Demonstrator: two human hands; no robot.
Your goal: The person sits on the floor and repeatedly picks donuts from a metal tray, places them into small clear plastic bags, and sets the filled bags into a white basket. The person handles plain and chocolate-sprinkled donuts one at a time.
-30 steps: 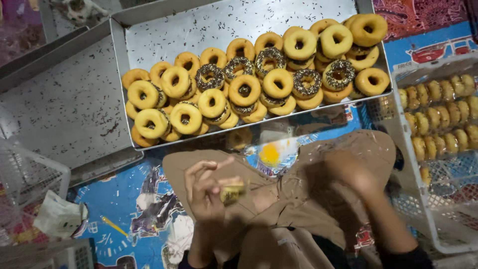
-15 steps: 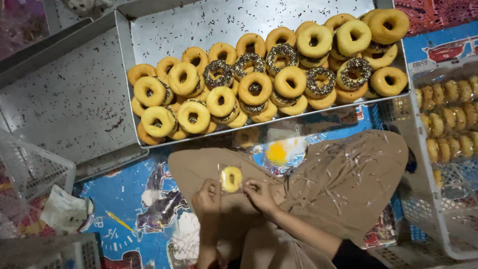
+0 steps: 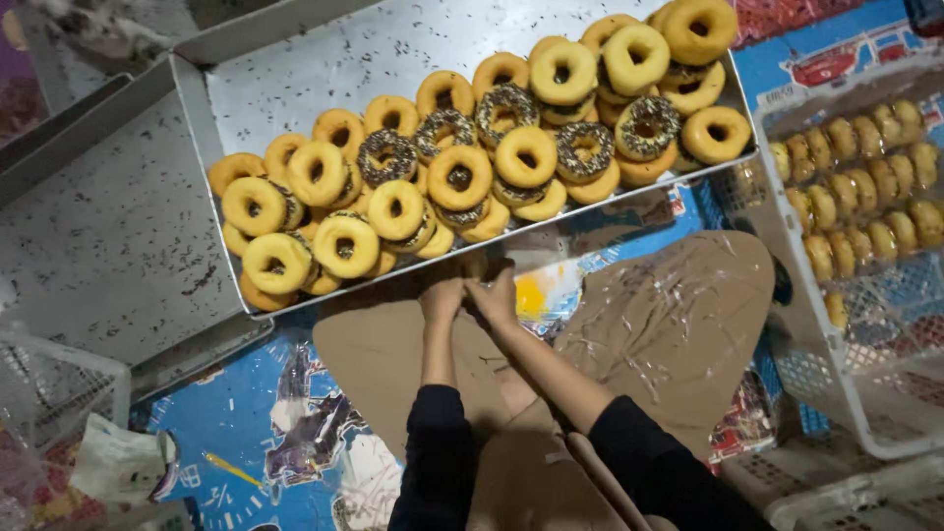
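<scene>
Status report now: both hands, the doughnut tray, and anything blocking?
Left hand and right hand together at the near edge of the metal tray; grip cannot be told. Doughnuts piled in tray. Nothing between hands and tray.

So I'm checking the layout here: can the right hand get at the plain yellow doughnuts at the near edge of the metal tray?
Probably yes. The right hand sits just below the metal tray rim, and the nearest plain doughnuts lie uncovered, nothing between.

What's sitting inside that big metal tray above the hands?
The metal tray holds ring doughnuts stacked in overlapping rows, some plain yellow, some with dark sprinkles. Its far half is bare metal. The lower doughnuts are mostly covered by those on top.
</scene>
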